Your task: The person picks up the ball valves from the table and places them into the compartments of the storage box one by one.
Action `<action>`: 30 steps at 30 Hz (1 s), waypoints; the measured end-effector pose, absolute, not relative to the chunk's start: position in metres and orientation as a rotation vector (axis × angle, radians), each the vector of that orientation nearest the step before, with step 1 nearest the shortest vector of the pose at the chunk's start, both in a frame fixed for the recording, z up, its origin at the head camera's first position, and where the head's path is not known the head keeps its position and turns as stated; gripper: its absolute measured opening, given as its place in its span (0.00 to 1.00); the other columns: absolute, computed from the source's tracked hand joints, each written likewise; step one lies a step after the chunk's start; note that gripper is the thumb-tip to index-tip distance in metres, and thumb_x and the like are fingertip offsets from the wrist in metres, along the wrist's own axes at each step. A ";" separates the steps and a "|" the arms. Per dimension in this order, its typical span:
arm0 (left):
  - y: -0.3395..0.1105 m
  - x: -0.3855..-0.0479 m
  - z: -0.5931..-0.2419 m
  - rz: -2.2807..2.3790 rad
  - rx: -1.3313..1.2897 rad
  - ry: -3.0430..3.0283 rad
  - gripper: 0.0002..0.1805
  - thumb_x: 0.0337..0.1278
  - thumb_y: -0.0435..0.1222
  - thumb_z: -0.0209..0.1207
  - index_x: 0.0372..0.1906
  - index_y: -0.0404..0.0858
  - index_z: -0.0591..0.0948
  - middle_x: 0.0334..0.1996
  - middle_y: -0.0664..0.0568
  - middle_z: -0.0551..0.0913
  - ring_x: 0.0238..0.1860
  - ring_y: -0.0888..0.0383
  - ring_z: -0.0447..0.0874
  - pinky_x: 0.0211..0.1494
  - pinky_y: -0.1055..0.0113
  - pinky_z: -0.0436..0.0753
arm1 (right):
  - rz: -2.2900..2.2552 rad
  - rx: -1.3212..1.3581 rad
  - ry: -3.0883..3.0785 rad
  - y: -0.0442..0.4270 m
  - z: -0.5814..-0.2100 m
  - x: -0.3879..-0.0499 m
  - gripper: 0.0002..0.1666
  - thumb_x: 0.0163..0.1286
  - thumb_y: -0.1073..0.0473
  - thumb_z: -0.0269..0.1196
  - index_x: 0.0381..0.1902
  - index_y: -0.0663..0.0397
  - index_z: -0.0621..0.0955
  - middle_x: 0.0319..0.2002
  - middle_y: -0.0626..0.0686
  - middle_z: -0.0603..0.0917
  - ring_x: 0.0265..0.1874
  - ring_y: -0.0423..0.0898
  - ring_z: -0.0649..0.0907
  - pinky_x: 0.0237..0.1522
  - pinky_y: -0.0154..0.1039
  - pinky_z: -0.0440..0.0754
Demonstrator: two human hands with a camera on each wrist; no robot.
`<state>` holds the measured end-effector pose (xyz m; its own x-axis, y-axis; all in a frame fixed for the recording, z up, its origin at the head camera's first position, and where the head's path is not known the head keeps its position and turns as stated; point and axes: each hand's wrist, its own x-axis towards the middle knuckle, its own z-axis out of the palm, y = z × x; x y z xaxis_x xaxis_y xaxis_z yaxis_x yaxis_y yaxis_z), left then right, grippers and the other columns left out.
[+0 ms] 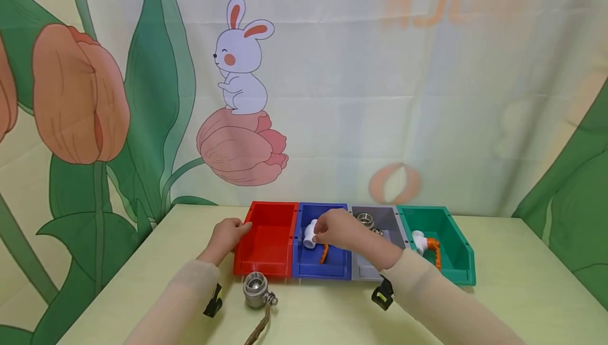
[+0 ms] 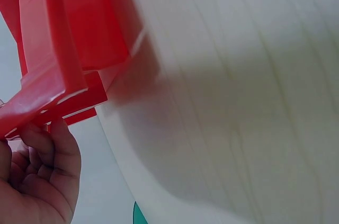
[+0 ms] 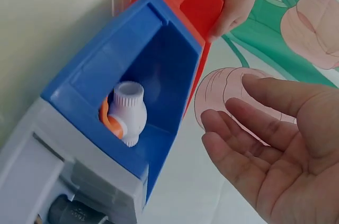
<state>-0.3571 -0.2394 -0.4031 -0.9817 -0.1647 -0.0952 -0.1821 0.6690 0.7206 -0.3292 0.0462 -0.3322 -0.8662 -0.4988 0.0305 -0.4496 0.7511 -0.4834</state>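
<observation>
At the left end of the bin row, my left hand (image 1: 227, 237) grips the side rim of the red bin (image 1: 271, 250); in the left wrist view the fingers of that hand (image 2: 45, 173) curl under the red edge (image 2: 69, 97). Over the blue bin (image 1: 323, 275) is my right hand (image 1: 342, 228), holding nothing. Its fingers are loosely bent and apart in the right wrist view, where the hand (image 3: 275, 139) is clear of the blue bin (image 3: 172, 75). A white valve (image 3: 130, 115) with an orange handle lies inside that bin.
A metal valve (image 1: 256, 291) with a brown handle stands on the table before the red bin. The grey bin (image 1: 368, 270) holds another metal valve (image 1: 365, 220). In the green bin (image 1: 459, 250) lies a white valve (image 1: 420, 241) with an orange handle. A printed curtain hangs behind.
</observation>
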 end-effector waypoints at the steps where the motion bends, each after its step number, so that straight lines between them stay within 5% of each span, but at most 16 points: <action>1: -0.239 -0.357 -0.403 1.233 -0.295 2.849 0.16 0.74 0.42 0.55 0.30 0.36 0.73 0.27 0.48 0.75 0.30 0.54 0.77 0.31 0.70 0.82 | -0.759 -0.781 2.844 0.047 -0.333 -0.327 0.07 0.67 0.60 0.69 0.38 0.58 0.89 0.35 0.53 0.90 0.29 0.41 0.81 0.38 0.35 0.84; 15: -0.237 -0.358 -0.405 1.214 -0.324 2.831 0.14 0.75 0.42 0.55 0.35 0.35 0.75 0.32 0.45 0.79 0.33 0.53 0.78 0.35 0.69 0.84 | -0.907 -0.857 2.772 0.050 -0.350 -0.299 0.04 0.67 0.62 0.69 0.34 0.58 0.88 0.28 0.53 0.88 0.24 0.40 0.76 0.29 0.30 0.74; 30: -0.240 -0.358 -0.404 1.228 -0.291 2.832 0.15 0.75 0.41 0.54 0.31 0.36 0.73 0.29 0.46 0.77 0.32 0.53 0.78 0.33 0.69 0.83 | -0.984 -0.971 2.687 0.040 -0.375 -0.273 0.08 0.65 0.62 0.69 0.38 0.63 0.88 0.36 0.56 0.91 0.32 0.44 0.85 0.33 0.32 0.80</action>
<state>-0.3581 -0.2403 -0.4043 -0.9815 -0.1555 -0.1114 -0.1876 0.6687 0.7195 -0.2726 0.0401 -0.3745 -0.7873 -0.6080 0.1024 -0.5303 0.5831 -0.6154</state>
